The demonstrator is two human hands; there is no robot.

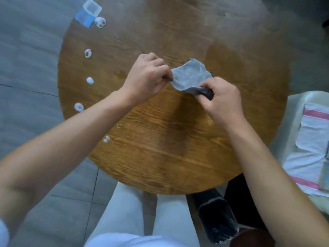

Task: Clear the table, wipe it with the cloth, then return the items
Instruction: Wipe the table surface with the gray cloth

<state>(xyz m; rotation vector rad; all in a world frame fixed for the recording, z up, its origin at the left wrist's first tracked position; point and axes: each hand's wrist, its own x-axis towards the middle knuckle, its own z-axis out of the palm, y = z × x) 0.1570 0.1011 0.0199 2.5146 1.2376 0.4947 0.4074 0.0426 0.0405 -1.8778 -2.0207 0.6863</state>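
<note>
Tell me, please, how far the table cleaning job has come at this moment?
The middle of the round wooden table is bare and part looks wet, so wiping seems begun. Both the left hand and right hand pinch the grey cloth. Small white crumpled bits remain along the left edge. Returning items is left.

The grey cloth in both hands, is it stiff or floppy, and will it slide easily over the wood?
Probably floppy: the grey cloth curves and sags between the left hand and right hand. It looks thin and light, since pinches alone hold it. Its fuzzy surface would likely drag rather than slip on the round table.
</note>
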